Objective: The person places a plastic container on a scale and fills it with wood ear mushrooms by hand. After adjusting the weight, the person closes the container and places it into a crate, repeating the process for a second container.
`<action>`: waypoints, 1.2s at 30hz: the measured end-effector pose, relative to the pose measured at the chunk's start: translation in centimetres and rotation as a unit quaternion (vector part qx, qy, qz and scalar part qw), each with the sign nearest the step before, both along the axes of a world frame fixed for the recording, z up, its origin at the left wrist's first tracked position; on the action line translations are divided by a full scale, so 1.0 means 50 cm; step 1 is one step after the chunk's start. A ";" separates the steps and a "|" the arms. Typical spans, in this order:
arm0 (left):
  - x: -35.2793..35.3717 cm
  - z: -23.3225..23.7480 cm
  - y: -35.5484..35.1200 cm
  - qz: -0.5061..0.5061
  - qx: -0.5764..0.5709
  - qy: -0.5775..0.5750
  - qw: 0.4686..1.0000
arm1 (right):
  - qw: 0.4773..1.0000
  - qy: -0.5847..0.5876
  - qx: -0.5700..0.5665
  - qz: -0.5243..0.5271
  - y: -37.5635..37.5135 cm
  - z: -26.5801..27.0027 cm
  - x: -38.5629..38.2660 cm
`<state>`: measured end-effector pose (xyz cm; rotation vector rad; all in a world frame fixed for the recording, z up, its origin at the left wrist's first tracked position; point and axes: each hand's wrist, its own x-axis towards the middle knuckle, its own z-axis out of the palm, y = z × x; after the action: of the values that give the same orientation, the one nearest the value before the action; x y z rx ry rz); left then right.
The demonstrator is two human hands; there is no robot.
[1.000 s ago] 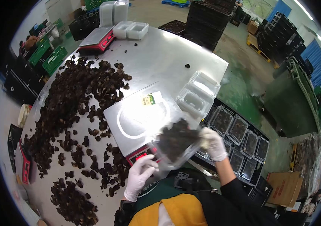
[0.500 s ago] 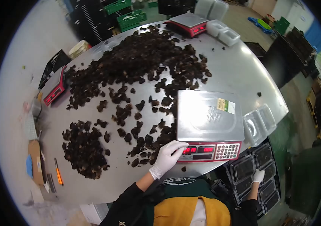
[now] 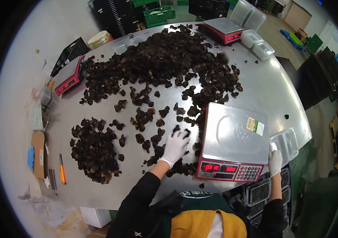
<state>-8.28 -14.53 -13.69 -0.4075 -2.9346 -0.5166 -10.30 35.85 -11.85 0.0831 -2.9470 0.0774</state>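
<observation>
My left hand (image 3: 176, 147), in a white glove, reaches over loose dark, crinkled pieces that look like mushrooms (image 3: 140, 138), left of the near scale. Its fingers are spread, and dark pieces touch the fingertips. At the right table edge my gloved right hand (image 3: 275, 162) is on the near corner of a clear plastic tray (image 3: 280, 142), its fingers closed at the rim and partly hidden. Between the hands stands a red scale (image 3: 235, 133) with a bare metal plate and lit red digits.
A large dark heap (image 3: 157, 59) covers the far table, and a smaller pile (image 3: 94, 150) lies left. Two more scales, a red one (image 3: 69, 77) at left and another (image 3: 222, 29) at the back, stand near the edges. Lidded black trays (image 3: 258, 192) sit below right. An orange cutter (image 3: 62, 168) lies left.
My left hand has left the scale's display and moved up among the dark pieces. My right hand has risen from the lidded trays below to the clear plastic tray. The view has shifted.
</observation>
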 end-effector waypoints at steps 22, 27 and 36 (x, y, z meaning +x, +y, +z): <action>-0.390 0.012 0.028 -0.040 0.071 -0.092 0.992 | 0.981 -0.050 -0.134 -0.131 0.000 0.032 -0.001; -0.190 0.011 -0.037 -0.088 -0.015 0.020 0.996 | 0.976 -0.026 -0.204 -0.078 0.035 0.014 0.016; -0.036 0.099 -0.104 0.028 0.094 0.028 0.995 | 0.950 0.081 -0.253 -0.162 0.006 0.134 0.022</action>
<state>-10.06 -19.73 -8.73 -0.3119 -2.8015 -0.7533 -9.22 36.13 -5.12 -0.4428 -2.6384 0.7306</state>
